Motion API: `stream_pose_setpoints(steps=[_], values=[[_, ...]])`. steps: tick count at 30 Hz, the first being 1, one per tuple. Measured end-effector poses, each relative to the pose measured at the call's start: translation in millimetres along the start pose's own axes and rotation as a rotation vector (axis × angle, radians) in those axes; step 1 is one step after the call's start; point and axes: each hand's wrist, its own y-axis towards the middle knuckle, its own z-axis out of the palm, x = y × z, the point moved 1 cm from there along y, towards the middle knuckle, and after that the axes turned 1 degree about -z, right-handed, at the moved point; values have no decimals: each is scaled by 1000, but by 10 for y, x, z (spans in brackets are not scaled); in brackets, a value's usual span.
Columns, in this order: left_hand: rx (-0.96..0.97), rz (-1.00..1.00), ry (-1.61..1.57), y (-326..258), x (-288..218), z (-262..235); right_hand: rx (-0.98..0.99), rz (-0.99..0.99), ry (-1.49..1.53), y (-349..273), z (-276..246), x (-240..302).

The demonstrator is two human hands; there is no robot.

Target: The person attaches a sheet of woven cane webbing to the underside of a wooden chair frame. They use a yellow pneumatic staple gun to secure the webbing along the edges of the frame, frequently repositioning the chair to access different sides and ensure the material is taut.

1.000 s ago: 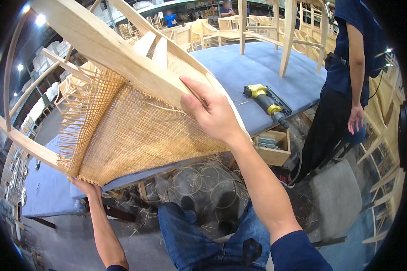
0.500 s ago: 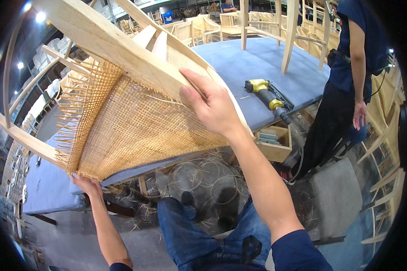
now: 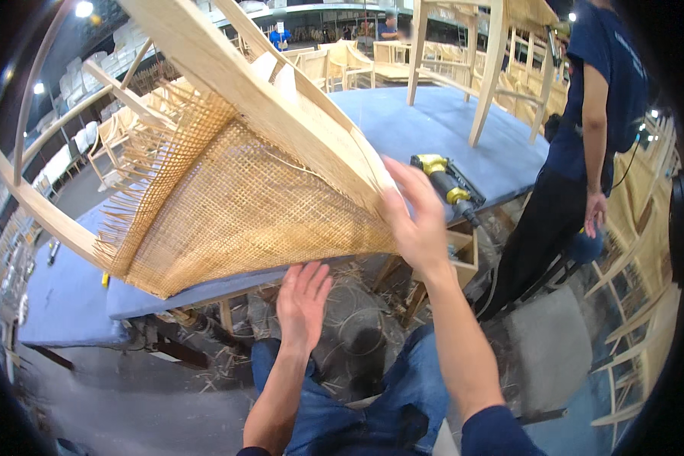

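Your right hand (image 3: 414,220) grips the chair frame (image 3: 281,114); your left hand (image 3: 302,300), now open, has left the cane seat (image 3: 243,213).

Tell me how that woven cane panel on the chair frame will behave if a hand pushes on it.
The cane panel is an open weave, so it probably gives a little and springs back. Its frayed loose ends at the edge look brittle and apt to snap. The wooden frame seems stiff; the right hand steadies it by one rail.

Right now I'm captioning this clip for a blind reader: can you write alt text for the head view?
A person's right hand grips the edge of a tilted wooden chair frame with a woven cane seat, while the left hand reaches up open beneath it. Behind lie a blue-covered table with a yellow nail gun and a standing co-worker.
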Motion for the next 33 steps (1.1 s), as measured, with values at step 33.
stream_pose_setpoints(steps=[33], values=[[-118,248,513,644,945,-163,-156,802,1251,-1658,430,-1232]])
